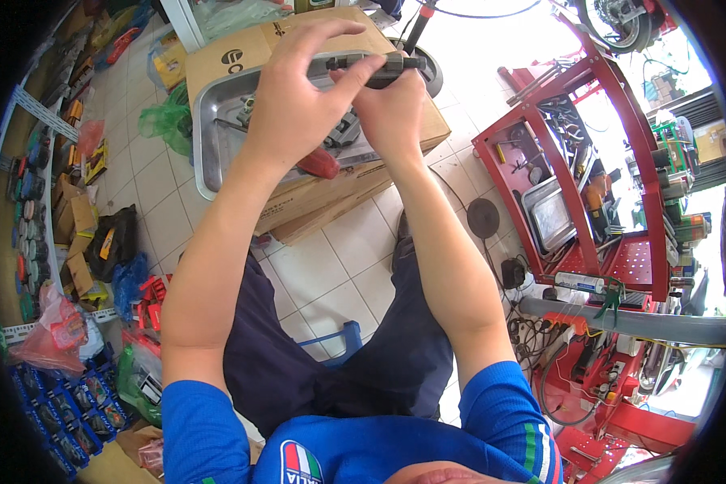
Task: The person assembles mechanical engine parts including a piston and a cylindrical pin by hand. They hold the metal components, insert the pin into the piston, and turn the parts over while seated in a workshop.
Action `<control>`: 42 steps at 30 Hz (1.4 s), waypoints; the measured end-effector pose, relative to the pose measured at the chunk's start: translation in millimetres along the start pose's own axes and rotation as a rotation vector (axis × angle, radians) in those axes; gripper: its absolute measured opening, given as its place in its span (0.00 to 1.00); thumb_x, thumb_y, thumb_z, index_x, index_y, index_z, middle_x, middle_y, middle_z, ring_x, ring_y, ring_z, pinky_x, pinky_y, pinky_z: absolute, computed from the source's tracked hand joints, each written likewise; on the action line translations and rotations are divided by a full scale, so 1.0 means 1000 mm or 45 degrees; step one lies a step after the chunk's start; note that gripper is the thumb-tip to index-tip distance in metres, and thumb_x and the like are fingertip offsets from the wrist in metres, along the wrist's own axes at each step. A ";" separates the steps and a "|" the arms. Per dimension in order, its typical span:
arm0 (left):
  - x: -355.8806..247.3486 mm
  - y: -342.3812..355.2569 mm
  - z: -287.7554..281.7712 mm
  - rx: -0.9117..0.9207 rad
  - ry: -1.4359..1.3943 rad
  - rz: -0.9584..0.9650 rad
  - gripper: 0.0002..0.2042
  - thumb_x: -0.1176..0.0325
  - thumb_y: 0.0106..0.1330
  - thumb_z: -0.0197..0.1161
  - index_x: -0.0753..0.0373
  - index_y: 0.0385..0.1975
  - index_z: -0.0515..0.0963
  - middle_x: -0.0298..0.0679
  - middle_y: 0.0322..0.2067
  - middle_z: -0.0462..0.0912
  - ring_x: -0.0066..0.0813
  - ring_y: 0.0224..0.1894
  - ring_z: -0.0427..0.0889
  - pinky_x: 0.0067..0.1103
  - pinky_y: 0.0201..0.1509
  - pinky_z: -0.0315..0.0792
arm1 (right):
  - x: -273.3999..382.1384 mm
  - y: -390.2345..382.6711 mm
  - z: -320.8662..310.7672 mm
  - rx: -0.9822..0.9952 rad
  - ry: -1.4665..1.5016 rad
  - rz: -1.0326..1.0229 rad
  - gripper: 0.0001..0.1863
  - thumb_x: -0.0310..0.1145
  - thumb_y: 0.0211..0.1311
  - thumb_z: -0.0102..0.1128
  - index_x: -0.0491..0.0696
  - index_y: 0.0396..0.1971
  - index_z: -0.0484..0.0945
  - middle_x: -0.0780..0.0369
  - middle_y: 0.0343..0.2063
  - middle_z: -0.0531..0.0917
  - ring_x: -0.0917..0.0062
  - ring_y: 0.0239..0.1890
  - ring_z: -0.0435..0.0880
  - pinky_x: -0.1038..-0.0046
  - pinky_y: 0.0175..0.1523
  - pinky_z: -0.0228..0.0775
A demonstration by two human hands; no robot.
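Note:
Above the far side of a metal tray [205, 161], my right hand [393, 113] is closed around a dark metal part [394, 63] with a bar-like upper edge; its exact kind is hard to make out. My left hand [298, 101] reaches in from the left, thumb against the part. Its index finger stretches out, apart from the part, and its other fingers are mostly hidden. Grey metal parts [345, 131] lie in the tray beneath my wrists. Beside my left wrist, a red object [319, 164] shows at the tray's near edge.
The tray rests on a cardboard box [323, 198] between my knees and a wheel. At the right stands a red tool cart [532, 169] with tools and a smaller tray [550, 211]. Cables lie below it. Green plastic [169, 119] and stocked shelves are at the left.

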State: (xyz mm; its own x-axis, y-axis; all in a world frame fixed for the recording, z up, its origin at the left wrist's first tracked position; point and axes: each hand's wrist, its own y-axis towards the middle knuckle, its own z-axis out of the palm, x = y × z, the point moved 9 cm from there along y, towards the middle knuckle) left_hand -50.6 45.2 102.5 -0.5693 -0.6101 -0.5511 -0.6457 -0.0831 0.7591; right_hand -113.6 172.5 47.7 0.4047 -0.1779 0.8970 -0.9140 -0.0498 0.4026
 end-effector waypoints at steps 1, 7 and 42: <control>-0.003 0.000 0.002 0.009 0.032 0.035 0.23 0.60 0.59 0.73 0.65 0.50 0.77 0.42 0.48 0.82 0.34 0.52 0.79 0.27 0.58 0.71 | -0.001 0.000 0.002 0.024 0.007 -0.007 0.17 0.32 0.46 0.76 0.37 0.27 0.78 0.61 0.23 0.84 0.79 0.25 0.81 0.75 0.32 0.73; 0.059 -0.014 0.026 0.204 -0.596 -0.604 0.28 0.55 0.53 0.76 0.65 0.51 0.79 0.41 0.48 0.82 0.28 0.52 0.79 0.25 0.56 0.72 | -0.008 0.002 0.000 0.008 0.065 0.077 0.19 0.32 0.44 0.76 0.37 0.31 0.77 0.56 0.27 0.84 0.76 0.31 0.83 0.72 0.37 0.76; 0.062 -0.023 0.025 0.129 -0.989 -0.839 0.17 0.66 0.63 0.69 0.65 0.49 0.80 0.39 0.42 0.85 0.27 0.43 0.85 0.21 0.50 0.80 | -0.022 0.014 -0.027 0.048 0.384 0.290 0.24 0.49 0.70 0.55 0.39 0.30 0.79 0.60 0.24 0.79 0.78 0.23 0.79 0.75 0.33 0.75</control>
State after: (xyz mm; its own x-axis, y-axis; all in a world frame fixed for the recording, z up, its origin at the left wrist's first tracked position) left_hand -83.4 29.1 42.3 -0.2345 0.2146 -0.9481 -0.9691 -0.1283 0.2106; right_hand -135.0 201.8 38.2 0.1755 0.1084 0.9785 -0.9796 -0.0795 0.1845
